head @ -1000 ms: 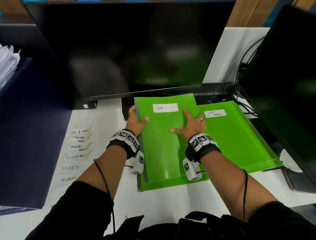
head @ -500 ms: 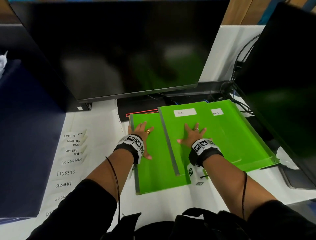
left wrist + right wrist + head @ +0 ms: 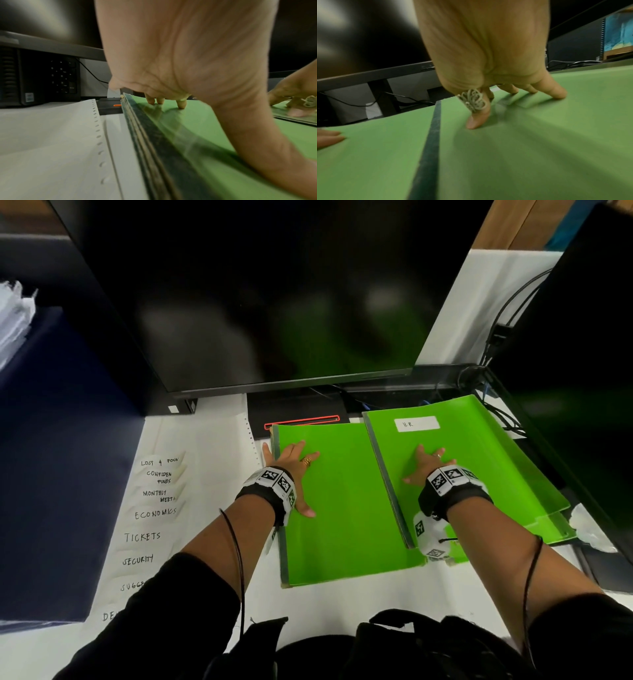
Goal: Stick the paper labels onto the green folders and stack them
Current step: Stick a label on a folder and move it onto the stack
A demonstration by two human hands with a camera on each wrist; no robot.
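Two hands lie flat on green folders nearest me: my left hand (image 3: 291, 470) has its grip open, fingers spread and pressing the unlabelled folder (image 3: 346, 508), which tops a pile on the white tabletop (image 3: 342, 601). My right hand (image 3: 426, 469) is likewise open, palm down with fingers straight, on the labelled folder (image 3: 479, 460), which lies just beside the first and overlaps its right edge. In the right wrist view the thumb tip (image 3: 476, 123) touches the cover beside the dark spine (image 3: 433, 135). Under the labelled folder another green folder (image 3: 555, 529) sticks out at the near right. To the left, a column of handwritten paper labels (image 3: 154, 513) lies on the tabletop, well apart from the folders. Further on, the white label (image 3: 416, 424) reading "H.R" sits near the labelled folder's far edge. Beyond stands a dark monitor (image 3: 274, 302).
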